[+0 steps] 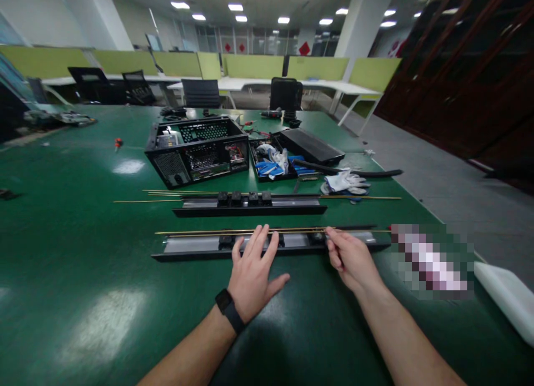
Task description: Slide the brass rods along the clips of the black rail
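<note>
Brass-coloured rods (292,230) lie along the nearer black channel (196,257), probably light, stiff but springy, best pinched near mid-length. The left hand (252,272) spreads open over them, gripping nothing; the right hand (348,255) pinches them, thumb to fingers. Beyond: 1 farther channel (250,211), then a computer case (198,159); no writing is legible.

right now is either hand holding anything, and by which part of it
The right hand appears to pinch the brass-coloured rods, or one of them, right of their middle. The left hand is spread open, gripping nothing visible.
</note>
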`<state>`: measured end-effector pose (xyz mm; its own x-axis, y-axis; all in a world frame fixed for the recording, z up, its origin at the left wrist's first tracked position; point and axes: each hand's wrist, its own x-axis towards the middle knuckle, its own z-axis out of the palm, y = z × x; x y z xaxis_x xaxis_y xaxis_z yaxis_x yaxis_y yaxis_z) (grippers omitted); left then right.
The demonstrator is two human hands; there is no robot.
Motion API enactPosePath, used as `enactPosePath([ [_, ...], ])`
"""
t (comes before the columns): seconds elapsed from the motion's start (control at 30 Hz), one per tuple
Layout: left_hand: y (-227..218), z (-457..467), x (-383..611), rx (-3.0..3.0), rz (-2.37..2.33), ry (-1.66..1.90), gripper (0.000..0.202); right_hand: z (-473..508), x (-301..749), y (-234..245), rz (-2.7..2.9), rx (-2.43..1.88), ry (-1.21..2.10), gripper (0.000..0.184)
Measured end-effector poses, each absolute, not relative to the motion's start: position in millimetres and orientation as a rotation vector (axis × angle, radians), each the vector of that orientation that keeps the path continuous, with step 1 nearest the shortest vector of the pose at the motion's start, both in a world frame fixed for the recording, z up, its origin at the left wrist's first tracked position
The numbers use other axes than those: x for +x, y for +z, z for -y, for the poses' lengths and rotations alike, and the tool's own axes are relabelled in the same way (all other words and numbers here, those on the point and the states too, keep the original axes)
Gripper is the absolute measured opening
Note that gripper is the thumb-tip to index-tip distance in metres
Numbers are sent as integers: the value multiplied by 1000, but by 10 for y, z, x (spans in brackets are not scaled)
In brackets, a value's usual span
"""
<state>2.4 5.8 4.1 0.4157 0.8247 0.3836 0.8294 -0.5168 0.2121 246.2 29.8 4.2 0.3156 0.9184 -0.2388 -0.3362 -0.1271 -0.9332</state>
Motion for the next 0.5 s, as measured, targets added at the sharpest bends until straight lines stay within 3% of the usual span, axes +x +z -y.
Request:
enactPosePath([
  [0.5, 90, -58, 12, -2660, 1559, -683, 79, -288, 2422, 93, 584, -1247, 1157, 40],
])
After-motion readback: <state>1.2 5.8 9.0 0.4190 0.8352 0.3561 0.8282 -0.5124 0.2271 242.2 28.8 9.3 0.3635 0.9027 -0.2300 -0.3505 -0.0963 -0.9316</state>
